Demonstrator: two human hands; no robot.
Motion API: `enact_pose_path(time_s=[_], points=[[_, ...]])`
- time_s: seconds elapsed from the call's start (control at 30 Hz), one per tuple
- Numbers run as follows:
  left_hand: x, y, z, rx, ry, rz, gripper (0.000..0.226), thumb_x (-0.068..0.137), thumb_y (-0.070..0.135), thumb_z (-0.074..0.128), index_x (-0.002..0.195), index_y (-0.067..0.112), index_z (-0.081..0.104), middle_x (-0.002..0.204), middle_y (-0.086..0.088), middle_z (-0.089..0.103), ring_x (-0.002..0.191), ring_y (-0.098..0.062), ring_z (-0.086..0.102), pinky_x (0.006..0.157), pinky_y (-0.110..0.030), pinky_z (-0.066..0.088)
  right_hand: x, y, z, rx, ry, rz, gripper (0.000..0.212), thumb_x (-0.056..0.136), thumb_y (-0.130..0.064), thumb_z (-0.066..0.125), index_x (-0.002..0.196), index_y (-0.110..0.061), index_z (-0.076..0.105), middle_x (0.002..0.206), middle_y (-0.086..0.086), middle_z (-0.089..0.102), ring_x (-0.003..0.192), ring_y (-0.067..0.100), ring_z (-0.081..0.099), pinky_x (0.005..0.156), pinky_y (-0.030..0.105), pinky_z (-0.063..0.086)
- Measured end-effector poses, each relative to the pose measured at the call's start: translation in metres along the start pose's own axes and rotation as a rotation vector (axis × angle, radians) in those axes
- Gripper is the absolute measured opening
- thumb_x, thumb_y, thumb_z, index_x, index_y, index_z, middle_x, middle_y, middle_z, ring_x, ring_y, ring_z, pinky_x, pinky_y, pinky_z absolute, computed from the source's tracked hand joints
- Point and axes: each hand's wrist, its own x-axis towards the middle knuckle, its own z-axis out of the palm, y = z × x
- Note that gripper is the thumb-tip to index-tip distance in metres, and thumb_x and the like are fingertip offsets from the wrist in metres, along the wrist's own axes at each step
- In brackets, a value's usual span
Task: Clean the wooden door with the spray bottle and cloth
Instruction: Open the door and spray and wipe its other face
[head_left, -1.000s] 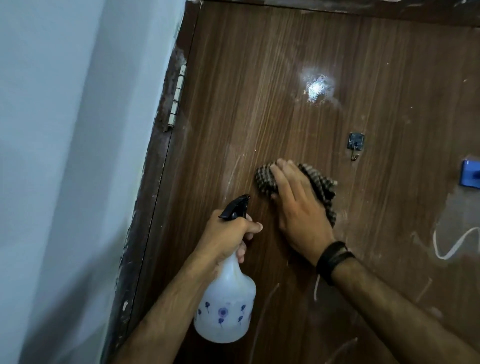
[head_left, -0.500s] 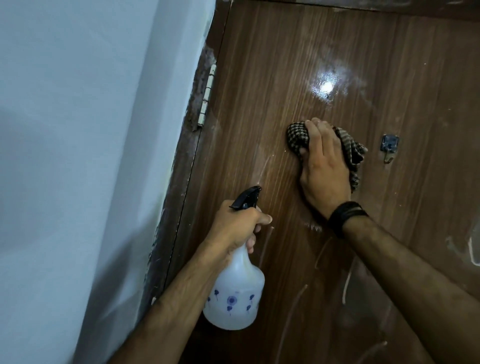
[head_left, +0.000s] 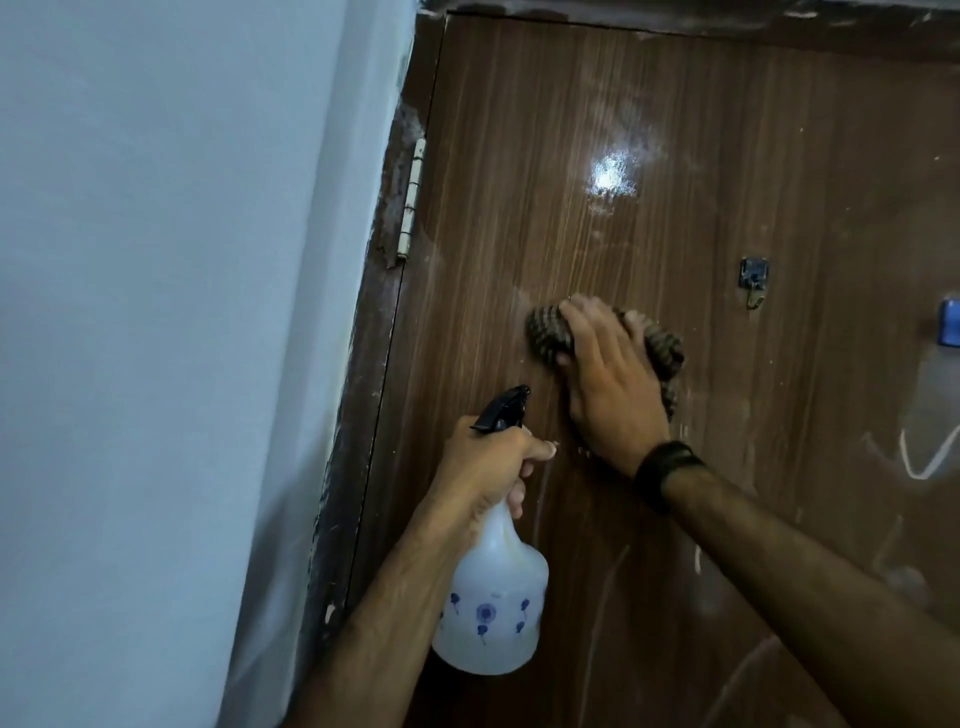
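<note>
The wooden door (head_left: 727, 182) is filling the right and centre of the view, its brown grain running up and down and a bright glare spot shining at about 12 o'clock from the cloth. The checked cloth (head_left: 548, 332) is lying bunched against the door near the middle of the frame, and the right hand (head_left: 605, 384) is pressing it flat there, fingers stretched out fairly straight and close together over the fabric, thumb tucked at the cloth's lower edge. A dark band (head_left: 667, 470) is sitting on that wrist.

At about 7 o'clock from the cloth, the left hand (head_left: 488, 467) is gripping the neck of the spray bottle (head_left: 493, 608), fingers curled round it below the black trigger head (head_left: 501, 410), whose nozzle is pointing up toward the door. The bottle is translucent white, printed with small blue flowers; no readable writing is showing, and its contents cannot be told.

At 2 o'clock from the cloth a small metal hook (head_left: 754, 283) is hanging on the door, and a blue object (head_left: 950, 322) is sitting at 3 o'clock by the frame edge. White chalky scribbles (head_left: 924, 457), not legible as letters, are marking the lower right. A pale hinge (head_left: 413, 202) is standing at 10 o'clock, beside the blue-grey wall (head_left: 156, 312)
</note>
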Motion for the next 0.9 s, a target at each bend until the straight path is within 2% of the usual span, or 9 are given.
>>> enact_pose_path(time_s=[0.1,0.2,0.37,0.53,0.63,0.8,0.9], points=[[0.001,0.003,-0.004,-0.004,-0.03,0.01,0.008,0.087,0.011,0.072,0.084,0.01,0.065,0.069,-0.003,0.059,0.041,-0.01,0.043,0.043,-0.025,0.041,0.047,0.003,0.002,-0.084,0.049,0.045,0.049,0.106,-0.024,0.041,0.152,-0.01,0.034,0.156,0.01,0.039,0.147,0.027,0.031,0.125,0.045,0.006],[0.002,0.005,-0.009,0.003,-0.027,0.02,0.008,0.088,0.012,0.072,0.083,0.011,0.065,0.072,-0.004,0.06,0.041,-0.01,0.044,0.044,-0.024,0.042,0.058,0.002,0.006,-0.099,0.027,0.032,0.051,0.107,-0.026,0.037,0.155,-0.01,0.03,0.16,0.01,0.032,0.151,0.026,0.024,0.126,0.039,0.002],[0.003,0.016,-0.024,-0.008,0.031,0.028,0.008,0.087,0.011,0.072,0.082,0.009,0.066,0.071,-0.005,0.059,0.039,-0.01,0.043,0.042,-0.024,0.04,0.014,-0.015,0.009,-0.084,-0.1,-0.126,0.055,0.107,-0.032,0.036,0.156,-0.011,0.029,0.163,0.009,0.028,0.153,0.024,0.019,0.125,0.047,0.013],[0.001,0.025,-0.032,-0.033,0.052,0.033,0.009,0.086,0.013,0.071,0.084,0.005,0.069,0.067,-0.005,0.06,0.038,-0.01,0.043,0.041,-0.023,0.039,-0.035,-0.035,0.018,-0.086,-0.186,-0.194,0.056,0.107,-0.032,0.033,0.158,-0.012,0.025,0.165,0.008,0.022,0.155,0.019,0.009,0.126,0.041,0.006],[-0.001,0.025,-0.03,-0.023,0.039,0.042,0.008,0.086,0.013,0.071,0.085,0.005,0.069,0.069,-0.005,0.061,0.039,-0.01,0.044,0.041,-0.024,0.039,-0.027,-0.031,0.017,-0.121,-0.2,-0.22,0.056,0.107,-0.036,0.03,0.158,-0.014,0.025,0.165,0.007,0.023,0.155,0.02,0.012,0.126,0.04,0.006],[0.0,0.019,-0.029,-0.045,0.061,0.042,0.008,0.087,0.01,0.071,0.083,0.007,0.065,0.069,-0.005,0.058,0.038,-0.01,0.041,0.041,-0.023,0.039,0.041,-0.022,0.015,-0.128,-0.122,-0.112,0.055,0.107,-0.037,0.034,0.156,-0.012,0.029,0.162,0.008,0.03,0.152,0.022,0.021,0.124,0.046,0.015],[0.002,0.016,-0.034,-0.066,0.109,0.025,0.006,0.087,0.012,0.072,0.085,0.008,0.067,0.071,-0.004,0.06,0.039,-0.01,0.042,0.041,-0.021,0.04,0.069,-0.029,0.023,-0.124,-0.102,-0.054,0.055,0.107,-0.037,0.033,0.156,-0.012,0.028,0.162,0.009,0.029,0.152,0.023,0.02,0.126,0.044,0.008]])
